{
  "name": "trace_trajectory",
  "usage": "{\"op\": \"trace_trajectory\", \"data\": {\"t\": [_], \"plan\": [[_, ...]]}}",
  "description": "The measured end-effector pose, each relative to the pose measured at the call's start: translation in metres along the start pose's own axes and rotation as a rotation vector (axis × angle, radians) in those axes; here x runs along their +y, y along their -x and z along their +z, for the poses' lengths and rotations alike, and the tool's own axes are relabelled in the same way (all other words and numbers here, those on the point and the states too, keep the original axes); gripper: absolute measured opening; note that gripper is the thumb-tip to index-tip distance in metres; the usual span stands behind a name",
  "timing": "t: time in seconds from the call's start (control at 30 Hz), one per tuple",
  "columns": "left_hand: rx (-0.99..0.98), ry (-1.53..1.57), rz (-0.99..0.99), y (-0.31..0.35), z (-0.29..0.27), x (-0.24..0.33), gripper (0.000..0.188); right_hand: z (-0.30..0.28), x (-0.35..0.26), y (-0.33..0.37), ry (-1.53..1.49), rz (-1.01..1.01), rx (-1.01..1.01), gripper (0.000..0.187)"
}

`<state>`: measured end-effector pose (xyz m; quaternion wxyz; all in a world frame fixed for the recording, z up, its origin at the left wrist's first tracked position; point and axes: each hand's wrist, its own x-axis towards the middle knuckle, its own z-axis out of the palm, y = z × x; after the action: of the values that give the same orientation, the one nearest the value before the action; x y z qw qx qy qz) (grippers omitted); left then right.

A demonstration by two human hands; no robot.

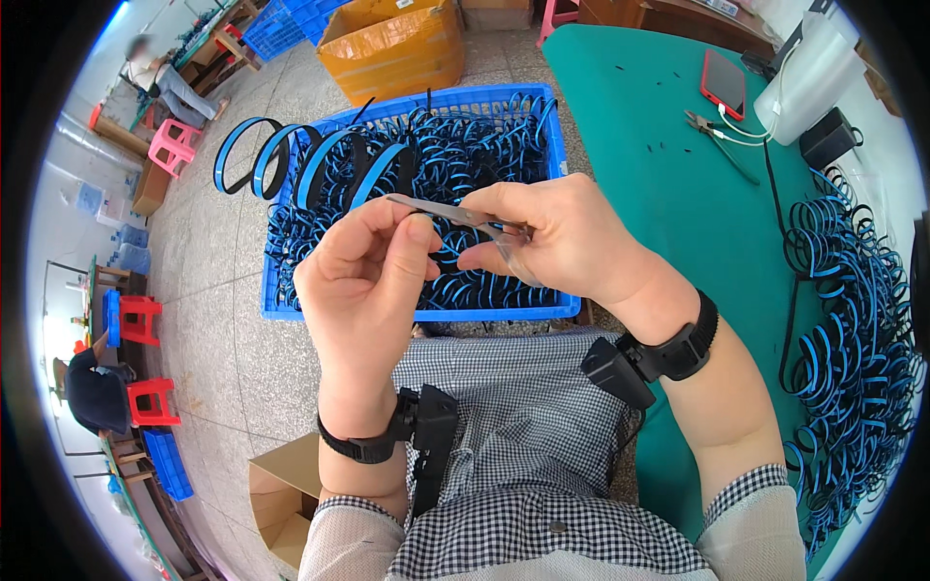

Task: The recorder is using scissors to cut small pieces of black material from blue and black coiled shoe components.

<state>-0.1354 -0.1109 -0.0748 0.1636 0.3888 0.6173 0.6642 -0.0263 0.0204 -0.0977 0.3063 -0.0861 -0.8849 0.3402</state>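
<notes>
My left hand (360, 266) pinches one end of a springy spiral strip (312, 182), black with a blue stripe, between thumb and fingers. The strip's loops rise up and to the left of that hand. My right hand (567, 232) grips a small pair of metal scissors (446, 207), its blades pointing left. The blade tips reach my left fingertips, where the strip's end is; whether they touch it I cannot tell. Below both hands sits a blue plastic crate (504, 314) filled with tangled spiral strips (484, 136) of the same kind.
On the right, a green table (659, 213) carries cutting pliers (722, 145), a red phone (724, 83) with a white cable, and a heap of spiral strips (852, 329). A taped cardboard box (392, 53) stands beyond the crate; an open carton (281, 479) is lower left. Two people are farther left.
</notes>
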Motion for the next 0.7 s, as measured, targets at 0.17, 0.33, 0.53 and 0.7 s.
{"op": "trace_trajectory", "data": {"t": [0.17, 0.33, 0.53, 0.7], "plan": [[-0.004, -0.006, -0.069, -0.001, 0.003, 0.005, 0.013, -0.001, 0.000, -0.002, -0.357, 0.291, -0.116, 0.032], [-0.012, 0.059, -0.100, -0.003, 0.006, 0.006, 0.013, 0.004, 0.013, -0.002, -0.576, 0.426, -0.052, 0.035], [-0.031, 0.200, -0.096, -0.003, 0.009, 0.005, 0.015, 0.007, 0.032, -0.004, -0.550, 0.541, 0.030, 0.035], [-0.015, 0.263, -0.071, -0.004, 0.010, 0.004, 0.009, 0.007, 0.025, -0.008, -0.568, 0.515, 0.061, 0.032]]}}
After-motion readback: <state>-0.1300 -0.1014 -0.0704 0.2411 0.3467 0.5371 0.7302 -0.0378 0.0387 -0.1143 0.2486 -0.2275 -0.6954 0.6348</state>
